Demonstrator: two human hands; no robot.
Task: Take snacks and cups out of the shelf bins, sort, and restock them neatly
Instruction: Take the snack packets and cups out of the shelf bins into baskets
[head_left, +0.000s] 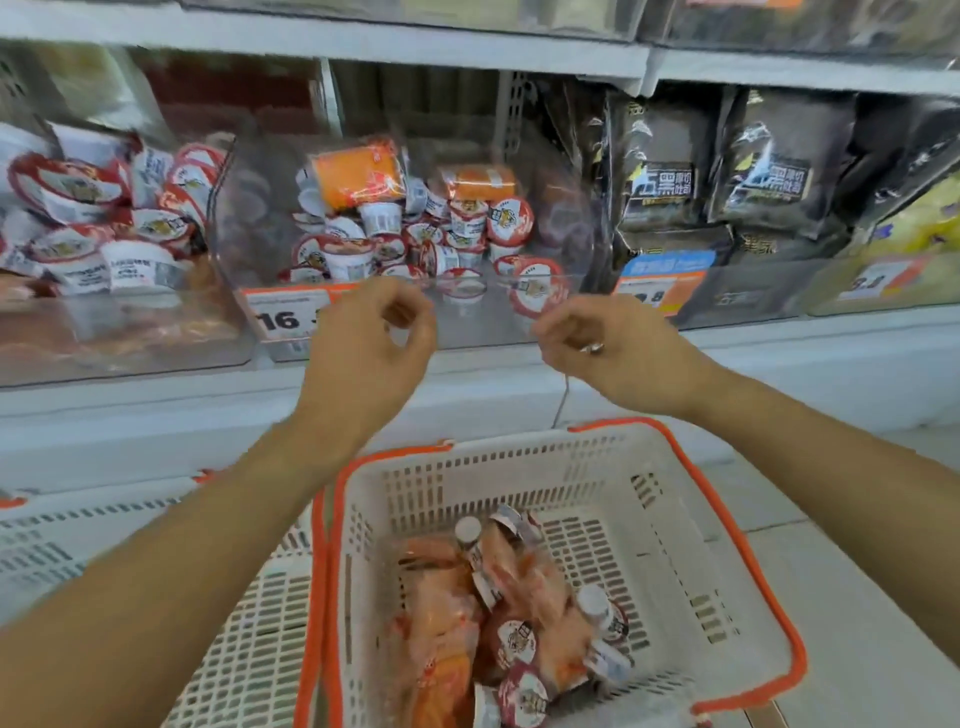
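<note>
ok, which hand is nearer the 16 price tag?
Left. The left hand hangs just right of the price tag; the right hand is farther right, past the bin's front.

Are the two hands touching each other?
Apart. The head view shows the left hand and right hand raised before the clear bin, with bin front and shelf edge plainly visible between them.

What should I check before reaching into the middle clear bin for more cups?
1. Left hand free: ok, fingers loosely curled, holding nothing.
2. Right hand free: ok, nothing visibly held.
3. Middle bin within reach: ok, both hands in front of its front wall.
4. Stock left in bin: ok, cups and orange packs piled loosely.
5. Basket has room: ok, partly filled.
6. Bin's fixing to the shelf: cannot tell.
</note>
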